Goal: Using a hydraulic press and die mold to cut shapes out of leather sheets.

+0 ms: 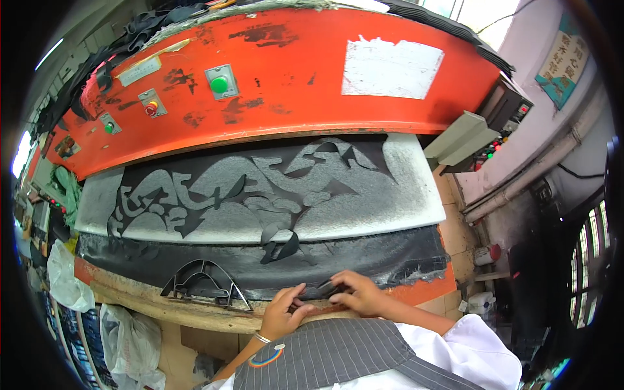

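Note:
My right hand (361, 296) pinches small flat black pieces (318, 290) over the front ledge. Close beside it, my left hand (284, 312) has its fingers curled at the wooden edge; what they hold, if anything, is hidden. Left of my hands, an arch-shaped metal cutting die (231, 294) with inner bars rests on the ledge. Beyond lies a pale, worn cutting board (416, 188), bearing a black sheet (224, 177) cut through with curved openings. One loose strip (281, 250) of it hangs over the board's front edge.
A large orange press beam (286, 78) spans the far side, with a green button (220, 84) and a red knob (151, 108). A grey box with indicator lights (481, 140) juts out at right. Plastic bags (130, 341) hang at the lower left.

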Tool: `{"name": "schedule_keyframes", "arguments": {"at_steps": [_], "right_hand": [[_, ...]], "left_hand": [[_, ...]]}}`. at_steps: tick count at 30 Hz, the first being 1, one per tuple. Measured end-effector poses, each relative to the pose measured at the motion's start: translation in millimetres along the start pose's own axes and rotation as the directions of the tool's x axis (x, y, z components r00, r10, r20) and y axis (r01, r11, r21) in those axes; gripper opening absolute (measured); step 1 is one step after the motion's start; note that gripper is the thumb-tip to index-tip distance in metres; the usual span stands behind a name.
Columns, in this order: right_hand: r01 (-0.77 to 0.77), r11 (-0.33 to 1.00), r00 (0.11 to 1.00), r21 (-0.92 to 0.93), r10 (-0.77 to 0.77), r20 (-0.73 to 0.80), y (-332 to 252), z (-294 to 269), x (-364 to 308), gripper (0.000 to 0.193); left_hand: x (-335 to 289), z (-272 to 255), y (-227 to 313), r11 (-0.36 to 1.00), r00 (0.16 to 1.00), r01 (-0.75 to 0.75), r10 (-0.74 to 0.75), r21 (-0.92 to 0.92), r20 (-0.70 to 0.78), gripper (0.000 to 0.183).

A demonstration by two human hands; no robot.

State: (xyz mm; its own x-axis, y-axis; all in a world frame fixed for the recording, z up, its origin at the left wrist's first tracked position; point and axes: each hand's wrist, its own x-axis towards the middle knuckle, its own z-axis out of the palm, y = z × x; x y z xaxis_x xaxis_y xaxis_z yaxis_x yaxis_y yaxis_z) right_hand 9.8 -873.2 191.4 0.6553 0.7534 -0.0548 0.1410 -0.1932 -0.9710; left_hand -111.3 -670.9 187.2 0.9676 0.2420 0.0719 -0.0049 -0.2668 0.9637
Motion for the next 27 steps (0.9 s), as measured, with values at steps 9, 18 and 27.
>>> {"name": "schedule_keyframes", "arguments": {"at_steps": [9, 18, 27], "right_hand": [[0.352, 0.925, 0.925, -0.145, -0.32, 0.204, -38, 57, -19, 0.023], [0.508, 0.861, 0.768, -0.024, -0.44, 0.465, -71, 199, -59, 0.023], [0.361, 0.928, 0.857, -0.093, -0.291, 0.425, -76, 279, -127, 0.02]], "left_hand": [[-71, -17, 5, 0.991, 0.985, -0.12, 0.127, 0.06, -0.116, 0.041], [-241, -65, 22, 0.969, 0.816, -0.052, 0.18, 0.24, -0.55, 0.038], [-377, -46, 14, 0.983, 0.644, 0.034, 0.117, 0.182, -0.756, 0.02]]}}
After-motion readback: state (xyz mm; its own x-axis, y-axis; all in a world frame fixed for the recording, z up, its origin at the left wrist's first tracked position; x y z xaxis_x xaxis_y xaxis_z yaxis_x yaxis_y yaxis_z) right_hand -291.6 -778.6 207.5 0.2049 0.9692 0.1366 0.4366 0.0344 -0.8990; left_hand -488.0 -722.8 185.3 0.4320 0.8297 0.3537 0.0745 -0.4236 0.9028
